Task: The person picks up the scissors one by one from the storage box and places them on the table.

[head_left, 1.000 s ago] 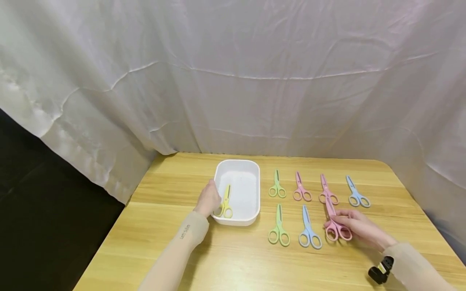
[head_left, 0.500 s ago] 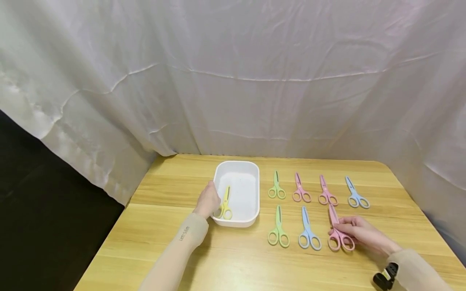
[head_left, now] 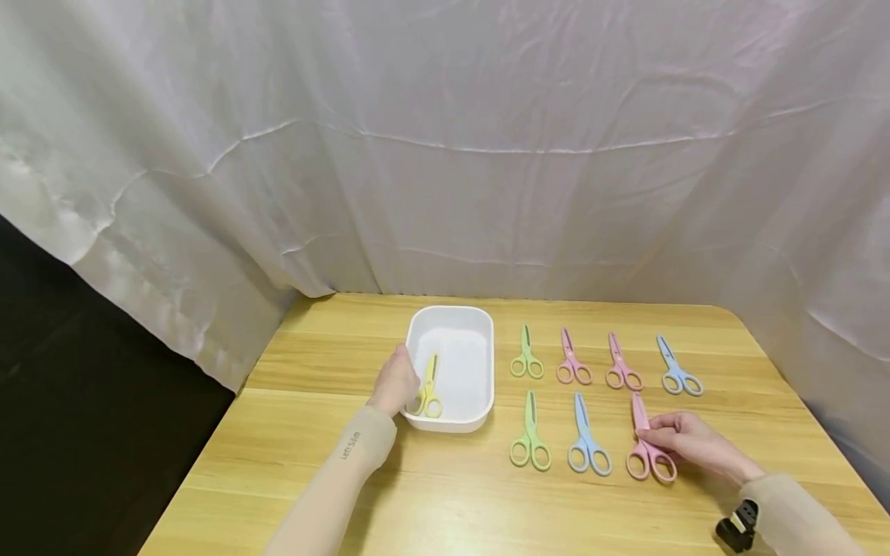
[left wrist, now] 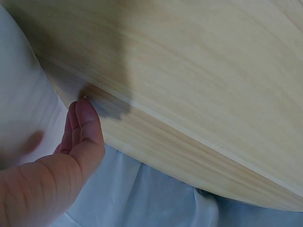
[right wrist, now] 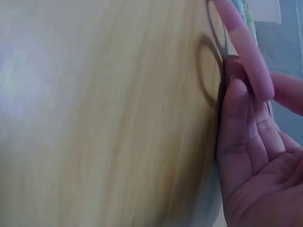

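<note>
Pink scissors lie between the thumb and fingers of my right hand, pinched near the pivot, blades pointing away from me. In the right wrist view their pink handle stands close over the wood, its loops' shadow beside it. My left hand grips the left wall of a white plastic tray. In the left wrist view its bent fingers lie along the tray's outer side. Yellow scissors rest inside the tray, one finger loop partly hidden by that hand.
Right of the tray, a back row holds green scissors, two pink scissors and blue scissors. In front lie green scissors and blue scissors. The wooden table ends at a hanging curtain.
My right hand has drawn the pink scissors toward me and slightly right, off the back pink pair they overlapped, into line with the front row. My left hand stays at the tray.
</note>
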Available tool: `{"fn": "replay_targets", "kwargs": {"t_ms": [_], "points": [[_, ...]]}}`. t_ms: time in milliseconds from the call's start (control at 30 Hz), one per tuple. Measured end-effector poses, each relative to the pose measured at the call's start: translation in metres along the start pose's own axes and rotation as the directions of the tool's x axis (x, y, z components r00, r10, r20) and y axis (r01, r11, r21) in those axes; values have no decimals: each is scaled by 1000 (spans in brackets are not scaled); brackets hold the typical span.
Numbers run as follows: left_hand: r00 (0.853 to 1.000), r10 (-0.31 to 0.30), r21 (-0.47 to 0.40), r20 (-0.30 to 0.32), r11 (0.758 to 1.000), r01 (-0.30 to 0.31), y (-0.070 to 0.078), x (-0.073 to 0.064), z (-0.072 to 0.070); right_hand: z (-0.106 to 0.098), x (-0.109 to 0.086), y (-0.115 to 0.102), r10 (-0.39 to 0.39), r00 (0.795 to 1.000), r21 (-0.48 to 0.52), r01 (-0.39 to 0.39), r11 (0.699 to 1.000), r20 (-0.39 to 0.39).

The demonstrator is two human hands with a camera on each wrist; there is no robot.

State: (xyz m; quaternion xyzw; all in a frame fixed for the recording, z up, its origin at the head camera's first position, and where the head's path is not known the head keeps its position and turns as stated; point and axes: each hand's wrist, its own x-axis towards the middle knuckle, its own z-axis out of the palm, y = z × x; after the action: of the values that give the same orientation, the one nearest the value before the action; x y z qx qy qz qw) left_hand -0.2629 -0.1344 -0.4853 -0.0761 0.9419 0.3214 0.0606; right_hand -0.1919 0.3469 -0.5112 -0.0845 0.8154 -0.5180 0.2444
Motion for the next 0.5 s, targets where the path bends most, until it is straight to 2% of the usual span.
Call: {"fn": "replay_targets", "kwargs": {"t_ms": [200,500], "points": [[1000,-6,-7,3,1000,6,1,-1,0,-3,1,4,36,999,-34,-36,999,26],[1000,-6,2,1,1000,6,2,-1,0,-11,8,11,47,995,12,-49,999,86]]}}
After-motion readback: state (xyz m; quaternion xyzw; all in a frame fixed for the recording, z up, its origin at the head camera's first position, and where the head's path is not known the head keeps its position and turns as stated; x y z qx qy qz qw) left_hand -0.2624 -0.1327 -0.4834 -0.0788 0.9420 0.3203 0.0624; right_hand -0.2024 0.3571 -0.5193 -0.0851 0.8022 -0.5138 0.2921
